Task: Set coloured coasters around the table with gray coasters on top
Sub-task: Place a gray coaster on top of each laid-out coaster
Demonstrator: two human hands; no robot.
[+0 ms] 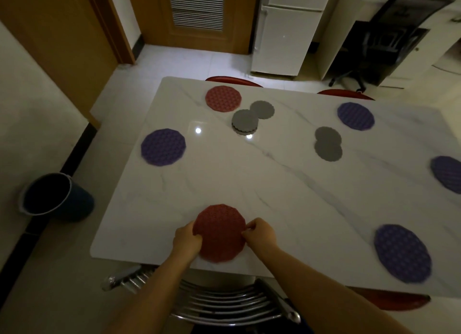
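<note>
A red coaster (220, 231) lies flat near the front edge of the white marble table (274, 189). My left hand (187, 241) grips its left rim and my right hand (260, 233) pinches its right rim. Another red coaster (223, 98) sits at the far side. Purple coasters lie at the left (163, 147), far right (356, 116), right edge (447, 174) and near right (402, 253). Gray coasters sit in the middle: a small stack (245, 122), one beside it (262, 109), and two overlapping (328, 144).
A metal chair back (232, 306) stands right below my arms at the table's front edge. Red chair seats show at the far edge (233, 80) and near right (396, 302). A dark bucket (55, 196) stands on the floor to the left. A white fridge (287, 29) is behind.
</note>
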